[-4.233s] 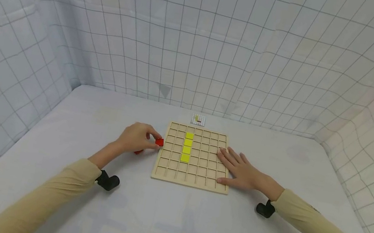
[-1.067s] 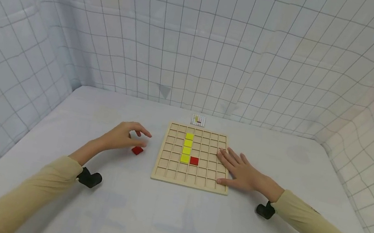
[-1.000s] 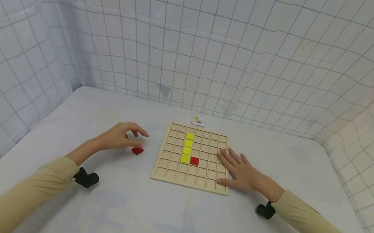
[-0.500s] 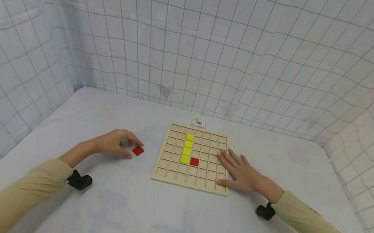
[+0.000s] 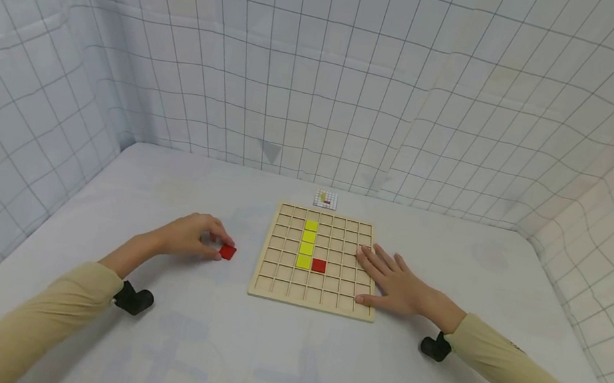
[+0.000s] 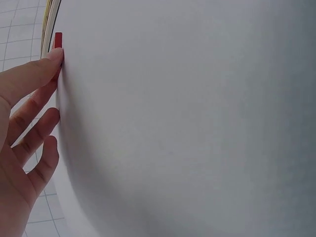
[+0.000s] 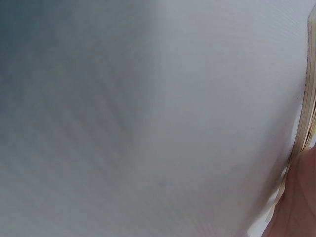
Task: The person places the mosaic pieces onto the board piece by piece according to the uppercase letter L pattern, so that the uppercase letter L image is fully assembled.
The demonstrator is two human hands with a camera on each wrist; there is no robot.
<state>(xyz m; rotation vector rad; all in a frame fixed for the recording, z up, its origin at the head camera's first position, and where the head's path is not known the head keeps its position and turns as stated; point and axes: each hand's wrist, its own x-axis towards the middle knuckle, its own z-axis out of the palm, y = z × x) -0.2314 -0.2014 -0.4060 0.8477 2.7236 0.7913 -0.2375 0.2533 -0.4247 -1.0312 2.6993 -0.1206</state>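
My left hand (image 5: 191, 236) pinches a red square tile (image 5: 227, 252) between thumb and fingers, on the white table left of the board. In the left wrist view the same red tile (image 6: 59, 39) shows edge-on at the thumb tip. My right hand (image 5: 397, 282) lies flat, fingers spread, over the right edge of a wooden grid board (image 5: 278, 290). A column of several yellow tiles (image 5: 308, 237) sits in the board's cells. Another red tile (image 5: 319, 266) fills the cell right of the lowest yellow one. The right wrist view catches only part of the right hand (image 7: 298, 197).
A small printed card (image 5: 326, 199) with a grid and coloured squares lies just behind the board. White table surface (image 5: 266, 361) stretches in front and to both sides. Grid-patterned curtains (image 5: 327, 73) hang at the back and sides.
One red tile went from the left hand into the cell beside the lowest yellow tile. The left hand then moved back left and took hold of the other red tile. The right hand stayed put.
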